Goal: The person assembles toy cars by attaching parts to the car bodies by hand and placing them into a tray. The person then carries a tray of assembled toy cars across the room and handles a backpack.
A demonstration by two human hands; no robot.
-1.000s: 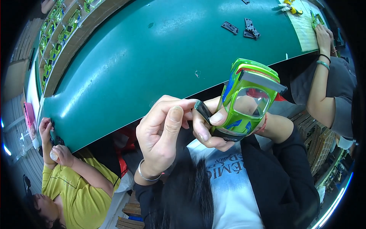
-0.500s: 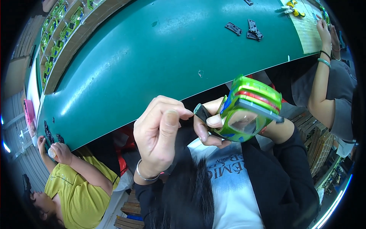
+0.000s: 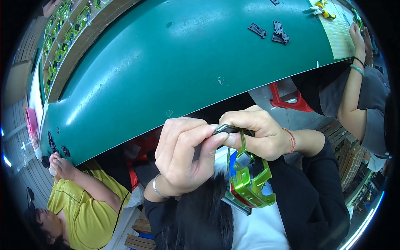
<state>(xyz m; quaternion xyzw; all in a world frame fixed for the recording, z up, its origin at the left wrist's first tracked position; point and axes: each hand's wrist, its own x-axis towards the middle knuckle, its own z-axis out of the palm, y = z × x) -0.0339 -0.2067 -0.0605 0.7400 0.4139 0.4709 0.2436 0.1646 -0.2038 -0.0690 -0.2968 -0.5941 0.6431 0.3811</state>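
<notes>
In front of my chest hangs a bright green plastic frame (image 3: 250, 185) with red, blue and grey parts, tilted downward. My right hand (image 3: 262, 131) is closed around its upper end, the thumb pressing from above. A small black piece with a shiny edge (image 3: 225, 128) sits at that end, between the two hands. My left hand (image 3: 185, 152) pinches this piece with thumb and forefinger, the other fingers curled. The fingers partly hide how the black piece meets the frame.
Several black plastic parts (image 3: 278, 33) lie on the green table (image 3: 166, 62). Yellow-handled pliers (image 3: 324, 10) rest on yellowish paper (image 3: 339, 39). A divided cardboard box (image 3: 77, 52) holds green frames. Co-workers sit at left, in a yellow shirt (image 3: 89, 204), and at right, in grey (image 3: 375, 91).
The green frame has swung down, from standing above my right hand to hanging below it. My left hand has closed in and now pinches the black piece, where its fingertips were just beside it.
</notes>
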